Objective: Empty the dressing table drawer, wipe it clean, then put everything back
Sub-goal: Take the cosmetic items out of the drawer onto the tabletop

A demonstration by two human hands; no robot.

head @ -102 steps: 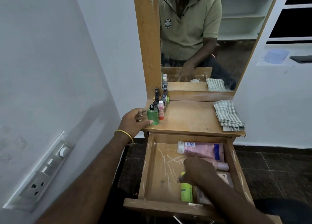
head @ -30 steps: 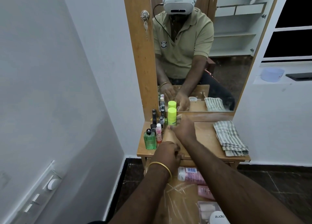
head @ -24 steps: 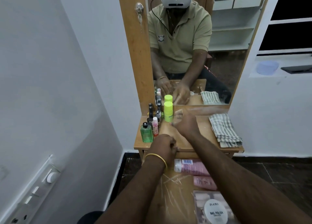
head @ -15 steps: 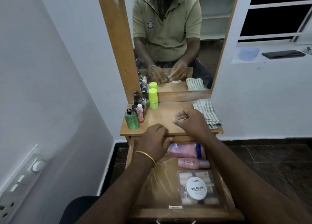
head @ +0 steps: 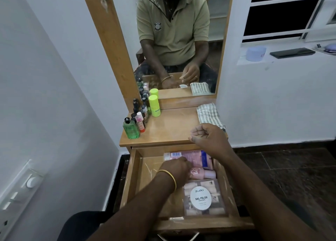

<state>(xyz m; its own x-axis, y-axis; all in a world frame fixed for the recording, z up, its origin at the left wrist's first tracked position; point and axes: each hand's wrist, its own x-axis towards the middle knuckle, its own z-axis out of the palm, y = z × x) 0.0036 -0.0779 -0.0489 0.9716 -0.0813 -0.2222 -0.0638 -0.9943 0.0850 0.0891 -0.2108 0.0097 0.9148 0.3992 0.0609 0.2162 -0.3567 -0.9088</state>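
The wooden drawer (head: 133, 179) stands pulled open below the table top. In it lie a long pink tube (head: 194, 156) at the back, a small pink bottle (head: 203, 174) in front of it, and a pack of nail polish wipes (head: 201, 198) nearest me. My left hand (head: 177, 170) is down in the drawer, its fingers curled over the left end of the small pink bottle; the fingertips are hidden. My right hand (head: 209, 137) hovers over the table top's front edge, loosely curled and holding nothing.
On the table top (head: 171, 128) stand a green bottle (head: 131, 129), a neon yellow-green bottle (head: 154, 105) and several small bottles at the back left. A striped cloth (head: 209, 114) lies at the right. A mirror (head: 178, 41) rises behind; a wall runs along the left.
My right hand let go of the neon bottle on the table top and drew back to the front edge. My left hand dropped from the table edge into the drawer onto the small pink bottle.
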